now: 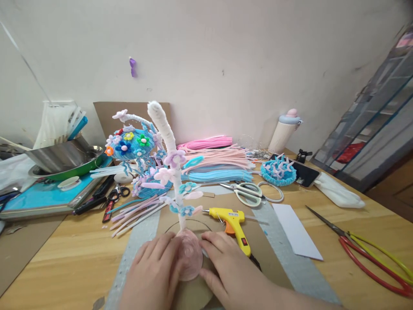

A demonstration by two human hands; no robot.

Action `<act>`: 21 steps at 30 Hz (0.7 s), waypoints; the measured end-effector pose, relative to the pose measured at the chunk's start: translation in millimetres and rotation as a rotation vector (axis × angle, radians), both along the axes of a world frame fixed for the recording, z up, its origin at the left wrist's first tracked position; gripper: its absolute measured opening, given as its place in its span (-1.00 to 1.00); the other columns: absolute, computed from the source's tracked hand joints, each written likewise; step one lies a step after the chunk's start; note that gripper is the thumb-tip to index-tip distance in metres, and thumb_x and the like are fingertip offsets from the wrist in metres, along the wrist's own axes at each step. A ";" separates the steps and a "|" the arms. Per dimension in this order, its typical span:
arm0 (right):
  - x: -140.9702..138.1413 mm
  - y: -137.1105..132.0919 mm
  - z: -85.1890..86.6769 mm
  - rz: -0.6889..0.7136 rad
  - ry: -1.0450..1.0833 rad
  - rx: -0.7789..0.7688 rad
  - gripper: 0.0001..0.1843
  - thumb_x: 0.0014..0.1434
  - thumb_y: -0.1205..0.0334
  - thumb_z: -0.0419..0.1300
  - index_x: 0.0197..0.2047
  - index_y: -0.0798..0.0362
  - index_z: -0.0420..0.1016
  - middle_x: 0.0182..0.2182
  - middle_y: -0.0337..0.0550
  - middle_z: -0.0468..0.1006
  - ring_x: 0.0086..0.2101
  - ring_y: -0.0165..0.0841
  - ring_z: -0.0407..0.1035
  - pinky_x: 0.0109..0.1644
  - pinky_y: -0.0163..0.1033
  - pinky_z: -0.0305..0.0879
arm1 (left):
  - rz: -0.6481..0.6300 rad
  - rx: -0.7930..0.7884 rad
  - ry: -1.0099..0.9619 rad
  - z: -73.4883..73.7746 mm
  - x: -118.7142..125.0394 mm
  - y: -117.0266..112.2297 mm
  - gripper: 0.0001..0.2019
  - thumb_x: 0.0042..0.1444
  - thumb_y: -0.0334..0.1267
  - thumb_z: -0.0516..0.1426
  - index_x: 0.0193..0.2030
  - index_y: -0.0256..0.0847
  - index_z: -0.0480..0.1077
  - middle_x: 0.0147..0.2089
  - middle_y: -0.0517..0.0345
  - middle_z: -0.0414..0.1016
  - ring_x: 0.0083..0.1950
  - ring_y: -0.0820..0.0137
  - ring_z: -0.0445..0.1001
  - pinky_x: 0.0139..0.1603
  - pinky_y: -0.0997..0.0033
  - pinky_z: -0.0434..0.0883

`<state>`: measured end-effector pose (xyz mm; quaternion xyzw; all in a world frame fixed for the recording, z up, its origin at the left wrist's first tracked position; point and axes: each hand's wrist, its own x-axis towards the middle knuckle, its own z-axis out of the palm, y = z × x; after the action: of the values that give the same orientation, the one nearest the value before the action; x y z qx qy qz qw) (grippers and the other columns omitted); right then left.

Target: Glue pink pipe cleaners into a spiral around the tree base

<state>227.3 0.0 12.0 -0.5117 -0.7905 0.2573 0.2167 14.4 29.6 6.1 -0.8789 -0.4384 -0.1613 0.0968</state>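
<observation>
A pink coiled disc (189,257) is held between my two hands near the table's front edge. My left hand (154,267) grips its left side, fingers bent together. At the right side, my right hand (230,262) closes on it with thumb below and fingers above; a bit of white shows under these fingertips. From behind the disc rises a white fuzzy stem (165,129), bent at the top and set with purple, pink and blue pipe-cleaner flowers and leaves. The join between stem and disc is partly hidden. A yellow glue gun (232,219) lies beyond my right hand.
Brown cardboard (271,262) lies under my hands. Long-bladed scissors (348,237) and a white card (295,230) are at the right. Pipe-cleaner bundles (216,161), pale-handled scissors (247,193) and a decorated blue dome (129,146) stand behind. A metal bowl (61,157) is at the left.
</observation>
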 end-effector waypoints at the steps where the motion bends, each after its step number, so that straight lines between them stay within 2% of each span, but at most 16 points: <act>1: -0.3 0.0 0.2 -0.001 -0.010 -0.002 -0.50 0.24 0.10 0.06 0.21 0.05 0.30 0.14 -0.05 0.34 0.09 -0.16 0.17 0.24 -0.04 0.07 | 0.017 0.024 0.012 -1.7 -1.3 1.1 -0.70 0.19 -0.23 0.07 0.05 -0.10 0.41 0.06 0.07 0.52 0.01 0.22 0.49 -0.04 0.19 0.44; 7: -0.8 0.3 -0.4 0.004 -0.008 0.011 -0.44 0.23 0.09 0.09 0.28 -0.05 0.20 0.14 -0.11 0.35 0.09 -0.18 0.18 0.23 -0.04 0.08 | -0.032 0.068 0.084 -4.2 1.2 3.7 -0.63 0.22 -0.27 0.00 0.17 -0.09 0.34 0.16 0.15 0.45 0.08 0.29 0.44 -0.03 0.29 0.44; 10: -0.4 1.9 -2.5 0.006 -0.005 0.009 -0.43 0.21 0.07 0.11 0.27 -0.03 0.23 0.13 -0.09 0.36 0.08 -0.18 0.19 0.22 -0.06 0.09 | -0.067 0.082 0.114 -3.1 3.5 3.4 -0.61 0.20 -0.28 0.02 0.17 -0.10 0.33 0.16 0.18 0.44 0.10 0.31 0.43 -0.01 0.32 0.42; 15: -0.3 4.0 -2.6 0.012 -0.024 -0.018 -0.42 0.19 0.04 0.13 0.25 0.01 0.26 0.15 -0.07 0.35 0.09 -0.16 0.19 0.23 -0.07 0.08 | -0.106 0.112 0.168 -5.4 4.0 1.9 -0.50 0.03 -0.41 0.06 0.16 -0.12 0.34 0.15 0.23 0.46 0.06 0.33 0.45 -0.03 0.36 0.37; 21: -0.9 3.6 0.8 0.026 -0.053 -0.045 -0.40 0.19 0.03 0.12 0.27 0.02 0.24 0.16 -0.08 0.35 0.09 -0.16 0.19 0.24 -0.07 0.07 | -0.044 0.174 0.146 -11.2 7.0 -2.8 -0.40 -0.08 -0.47 0.02 0.17 -0.13 0.33 0.15 0.26 0.46 0.08 0.33 0.42 0.00 0.35 0.24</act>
<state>226.5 3.5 12.8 -0.5127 -0.7968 0.2640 0.1807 21.4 26.8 -5.2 -0.8860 -0.3950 -0.1365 0.2009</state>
